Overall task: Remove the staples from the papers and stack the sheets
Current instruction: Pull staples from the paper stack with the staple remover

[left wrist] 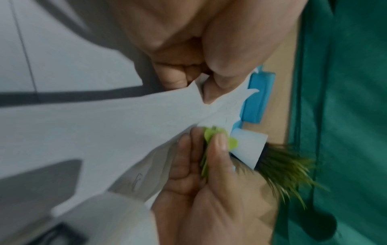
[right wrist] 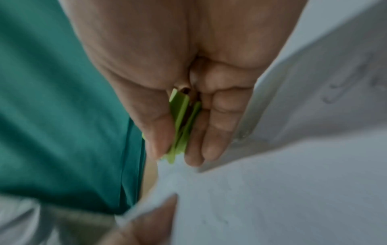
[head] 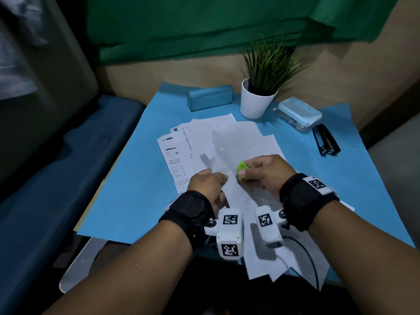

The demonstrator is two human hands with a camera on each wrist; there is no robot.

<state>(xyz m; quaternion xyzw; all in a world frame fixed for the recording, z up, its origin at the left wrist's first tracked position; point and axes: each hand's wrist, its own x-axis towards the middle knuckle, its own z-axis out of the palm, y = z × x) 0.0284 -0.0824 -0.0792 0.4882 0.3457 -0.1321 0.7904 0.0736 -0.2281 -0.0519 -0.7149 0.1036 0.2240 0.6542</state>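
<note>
A set of white sheets (head: 223, 153) is lifted off the table, its corner pinched by my left hand (head: 210, 180) between thumb and fingers (left wrist: 211, 92). My right hand (head: 261, 171) squeezes a small green staple remover (head: 241, 169) between thumb and fingers, right beside that corner. In the left wrist view the green staple remover (left wrist: 209, 137) touches the sheets (left wrist: 104, 126) just below my left thumb. The right wrist view shows the remover (right wrist: 182, 126) pressed flat, its tip at the paper edge (right wrist: 230, 190). More printed sheets (head: 179, 146) lie fanned out on the table.
A blue mat (head: 127, 194) covers the table. At the back stand a teal case (head: 210, 97), a potted plant (head: 259, 98) and a pale blue box (head: 298, 113). A black stapler (head: 326, 142) lies at the right. A cable (head: 309, 258) runs near my right wrist.
</note>
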